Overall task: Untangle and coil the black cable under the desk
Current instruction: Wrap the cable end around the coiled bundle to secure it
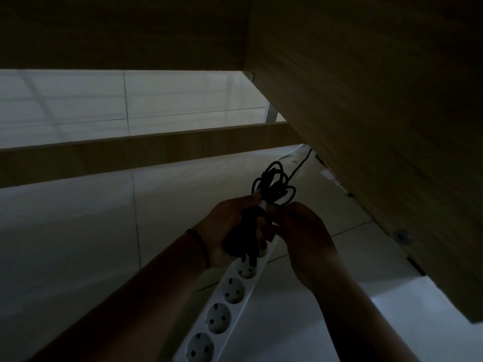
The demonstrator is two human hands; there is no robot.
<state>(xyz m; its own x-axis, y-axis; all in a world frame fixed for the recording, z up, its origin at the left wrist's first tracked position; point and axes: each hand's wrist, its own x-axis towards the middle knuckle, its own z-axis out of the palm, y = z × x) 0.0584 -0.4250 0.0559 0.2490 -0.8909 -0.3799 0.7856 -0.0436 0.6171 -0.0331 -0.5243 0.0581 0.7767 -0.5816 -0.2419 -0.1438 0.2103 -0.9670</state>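
**Both hands on the cable, low under the bench**

Head view, and it is dim down here. The left hand [230,226] is curled round a dark bundle of the cable [274,186], fingers wrapped over the bunched part, and loops of it fan out above the knuckles. The right hand [300,231] meets it from the other side, fingertips pinching at the cable just where a small white piece [262,204] shows between the two hands (a tie or a plug end, too dark to tell). A dark band [201,246] sits on the left wrist.

One strand of the cable runs up and away from the loops, toward the foot of the wooden side panel [379,126] on the right, and passes out of sight there.

Right below the hands lies a white power strip [224,309], slanting from the lower middle of the frame up toward the hands, its round sockets facing up. The lower end of the bundle hangs over the strip's top end; whether anything is plugged in there I cannot tell.

Everything is on or above a pale tiled floor [78,244]. A wooden rail [130,155] crosses the view from left to right behind the hands, and a white leg [271,113] stands beyond it near the panel.
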